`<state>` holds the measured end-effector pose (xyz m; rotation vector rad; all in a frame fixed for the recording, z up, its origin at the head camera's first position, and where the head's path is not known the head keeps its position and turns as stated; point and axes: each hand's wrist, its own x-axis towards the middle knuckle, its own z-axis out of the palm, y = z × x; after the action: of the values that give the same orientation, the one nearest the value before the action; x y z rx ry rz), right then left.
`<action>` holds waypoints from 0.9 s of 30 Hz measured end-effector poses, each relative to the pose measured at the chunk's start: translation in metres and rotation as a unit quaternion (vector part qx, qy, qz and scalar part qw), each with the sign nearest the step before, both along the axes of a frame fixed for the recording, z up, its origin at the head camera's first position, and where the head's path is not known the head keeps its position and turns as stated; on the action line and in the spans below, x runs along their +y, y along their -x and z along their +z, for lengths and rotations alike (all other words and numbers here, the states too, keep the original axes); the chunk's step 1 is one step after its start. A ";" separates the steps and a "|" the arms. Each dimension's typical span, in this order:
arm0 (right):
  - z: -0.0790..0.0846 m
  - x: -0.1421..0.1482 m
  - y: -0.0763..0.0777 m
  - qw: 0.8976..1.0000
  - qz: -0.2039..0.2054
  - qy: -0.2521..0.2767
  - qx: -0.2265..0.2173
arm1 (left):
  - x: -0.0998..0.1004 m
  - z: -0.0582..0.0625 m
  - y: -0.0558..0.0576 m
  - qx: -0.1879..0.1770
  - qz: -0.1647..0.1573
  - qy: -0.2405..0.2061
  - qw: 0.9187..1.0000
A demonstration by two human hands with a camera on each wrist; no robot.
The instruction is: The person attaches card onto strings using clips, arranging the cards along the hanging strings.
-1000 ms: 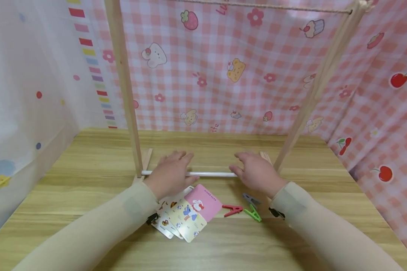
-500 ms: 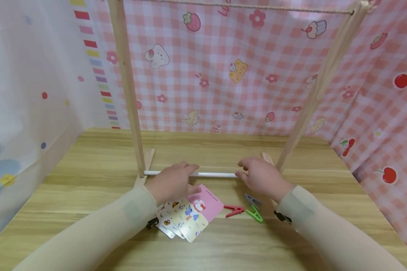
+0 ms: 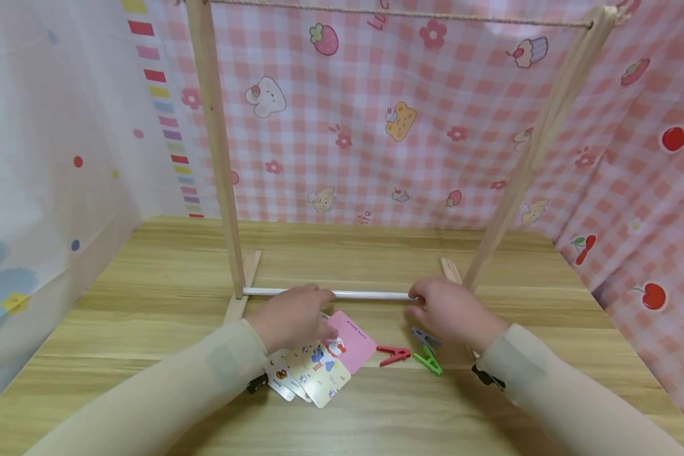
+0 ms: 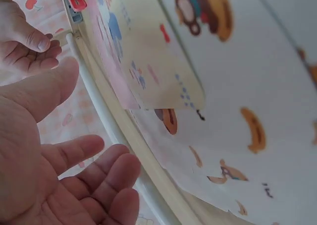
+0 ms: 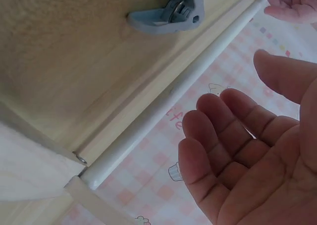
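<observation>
My left hand (image 3: 293,318) hovers over a fan of printed cards (image 3: 322,377), partly covering them. In the left wrist view its fingers are loosely bent with nothing between them, and the cards (image 4: 163,71) lie beside it. My right hand (image 3: 455,313) is above the right end of a white rod (image 3: 370,295), just behind the grey clothespin (image 3: 425,337). The right wrist view shows a bare palm and relaxed fingers (image 5: 213,118). A red clothespin (image 3: 394,354) and a green clothespin (image 3: 427,361) lie close by, right of the pink card (image 3: 356,345).
A wooden stand spans the table, with a left post (image 3: 219,152), a right post (image 3: 538,152) and a twine line (image 3: 399,12) between their tops. The white rod joins them low down. Pink checked cloth (image 3: 342,171) hangs behind; white cloth (image 3: 51,126) hangs at the left.
Both hands have drawn back toward me, lower in the head view, the right one also shifting rightward. Cards and clothespins lie as before. The head view has shifted slightly.
</observation>
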<state>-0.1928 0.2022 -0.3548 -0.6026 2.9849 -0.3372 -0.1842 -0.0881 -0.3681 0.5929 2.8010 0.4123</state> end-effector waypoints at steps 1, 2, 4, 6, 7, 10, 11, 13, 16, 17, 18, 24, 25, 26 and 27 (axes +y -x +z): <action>0.000 0.001 -0.002 1.000 0.001 -0.003 -0.003 | 0.000 -0.001 -0.001 -0.003 0.000 0.005 1.000; 0.000 0.001 -0.003 1.000 0.001 -0.005 -0.006 | 0.000 -0.001 -0.002 -0.003 -0.002 0.009 1.000; 0.001 0.003 -0.005 1.000 0.002 -0.009 -0.013 | 0.000 -0.002 -0.003 -0.001 -0.008 0.015 1.000; 0.002 0.004 -0.008 1.000 -0.001 -0.012 -0.023 | 0.000 -0.003 -0.005 0.000 -0.013 0.017 1.000; 0.002 0.004 -0.008 1.000 -0.001 -0.015 -0.027 | 0.000 -0.003 -0.006 -0.001 -0.014 0.016 1.000; 0.002 0.007 -0.011 0.999 -0.008 -0.022 -0.040 | 0.000 -0.004 -0.008 -0.005 -0.014 0.015 1.000; 0.002 0.007 -0.012 0.999 -0.009 -0.025 -0.044 | 0.000 -0.004 -0.008 -0.006 -0.013 0.015 1.000; 0.001 0.009 -0.013 0.998 -0.008 -0.030 -0.050 | 0.000 -0.004 -0.010 -0.009 -0.006 0.015 1.000; -0.001 0.011 -0.016 0.998 -0.002 -0.039 -0.057 | 0.001 -0.004 -0.011 -0.011 0.007 0.012 1.000; -0.002 0.012 -0.016 0.997 0.000 -0.042 -0.060 | 0.001 -0.004 -0.012 -0.011 0.010 0.013 1.000; -0.003 0.012 -0.017 0.997 0.002 -0.044 -0.064 | 0.001 -0.005 -0.012 -0.012 0.012 0.013 1.000; -0.007 0.014 -0.019 0.996 0.011 -0.055 -0.074 | 0.005 -0.007 -0.013 -0.010 0.002 0.027 1.000; -0.008 0.014 -0.019 0.995 0.011 -0.055 -0.076 | 0.005 -0.007 -0.013 -0.010 0.001 0.029 1.000; -0.008 0.014 -0.020 0.995 0.010 -0.056 -0.079 | 0.005 -0.008 -0.013 -0.011 0.001 0.030 0.999; -0.009 0.015 -0.020 0.995 0.010 -0.055 -0.082 | 0.006 -0.008 -0.013 -0.011 0.003 0.030 0.999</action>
<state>-0.1727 0.2167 -0.3637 -0.5631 2.8172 -0.2091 -0.1712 -0.0823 -0.3763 0.5646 2.7835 0.3312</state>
